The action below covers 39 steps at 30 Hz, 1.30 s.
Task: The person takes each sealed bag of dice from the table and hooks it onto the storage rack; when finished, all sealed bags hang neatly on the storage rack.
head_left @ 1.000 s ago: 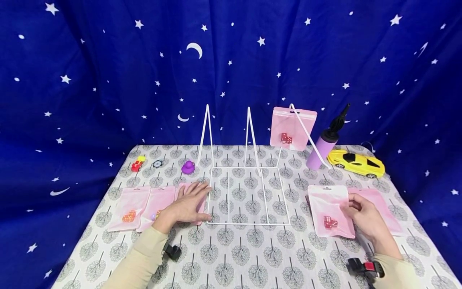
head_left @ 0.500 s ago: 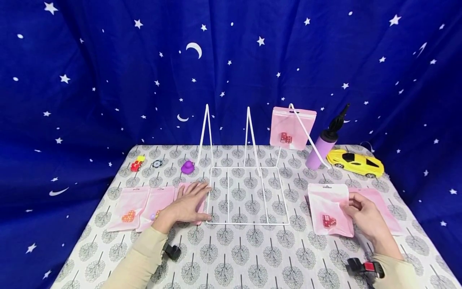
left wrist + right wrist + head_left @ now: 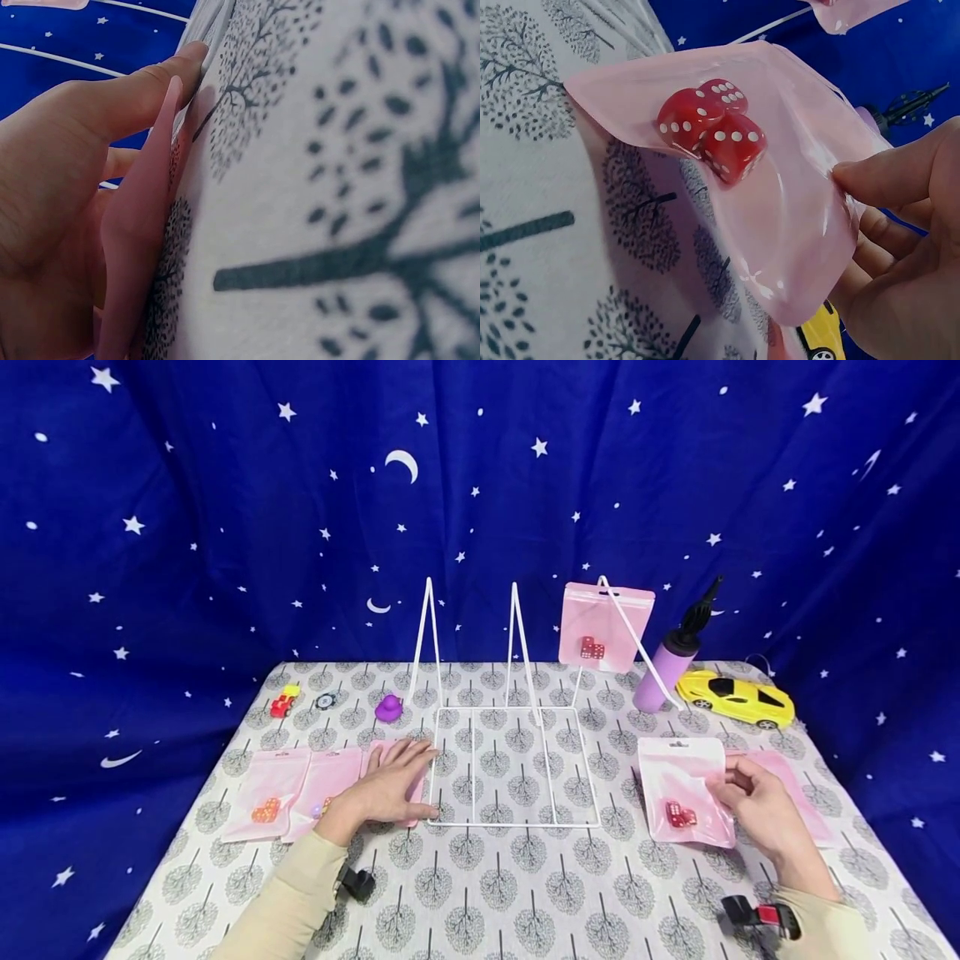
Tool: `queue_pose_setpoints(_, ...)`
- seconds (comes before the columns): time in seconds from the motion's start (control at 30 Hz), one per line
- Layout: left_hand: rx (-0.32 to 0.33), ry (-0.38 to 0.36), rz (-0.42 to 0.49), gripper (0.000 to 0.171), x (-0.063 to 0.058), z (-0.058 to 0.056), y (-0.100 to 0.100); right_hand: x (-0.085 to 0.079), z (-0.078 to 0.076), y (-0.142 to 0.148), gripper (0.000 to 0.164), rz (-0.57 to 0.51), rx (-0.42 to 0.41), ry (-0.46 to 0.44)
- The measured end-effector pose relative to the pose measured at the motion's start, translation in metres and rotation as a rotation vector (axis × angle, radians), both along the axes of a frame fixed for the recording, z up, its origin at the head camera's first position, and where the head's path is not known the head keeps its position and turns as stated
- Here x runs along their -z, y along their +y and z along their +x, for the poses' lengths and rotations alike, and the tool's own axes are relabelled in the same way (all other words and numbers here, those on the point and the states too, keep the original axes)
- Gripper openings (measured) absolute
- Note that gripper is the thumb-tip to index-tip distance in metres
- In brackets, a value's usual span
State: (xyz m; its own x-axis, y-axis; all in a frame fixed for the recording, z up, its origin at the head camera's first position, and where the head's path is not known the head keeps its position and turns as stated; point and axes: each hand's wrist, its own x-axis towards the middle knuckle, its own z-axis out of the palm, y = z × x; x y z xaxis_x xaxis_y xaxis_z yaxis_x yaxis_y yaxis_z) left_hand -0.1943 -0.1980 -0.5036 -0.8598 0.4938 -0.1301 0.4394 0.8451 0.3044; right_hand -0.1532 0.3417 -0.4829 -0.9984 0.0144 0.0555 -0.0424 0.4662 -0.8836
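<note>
My right hand (image 3: 765,806) pinches the right edge of a pink zip bag (image 3: 682,777), which is tilted up from the cloth. Red dice (image 3: 712,127) show through the bag's clear front. Another pink bag (image 3: 783,785) lies partly behind that hand. On the left, my left hand (image 3: 386,789) rests with spread fingers over a pink bag (image 3: 139,240), its thumb by the corner of a white wire rack (image 3: 517,825). Most of that bag is hidden under the hand. From the rack's right hook hangs a pink bag (image 3: 618,627) with red dice in it.
Two pink bags (image 3: 258,777) with orange and mixed-colour contents lie at the left. Behind them are a red-yellow toy (image 3: 283,703), a small dark ring (image 3: 326,702) and a purple duck (image 3: 388,708). A purple pump (image 3: 660,672) and a yellow toy car (image 3: 738,700) stand back right.
The right hand's bag has tilted up slightly, and its dice have shifted a little left and up. The left hand has stayed in place.
</note>
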Motion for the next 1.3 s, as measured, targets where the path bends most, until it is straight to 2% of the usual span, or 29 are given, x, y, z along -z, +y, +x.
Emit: queue_pose_setpoints(1.3, 0.003, -0.003, 0.003, 0.101, 0.002, -0.001, 0.0, -0.038, 0.015, -0.022, 0.009, 0.017, 0.025, 0.064)
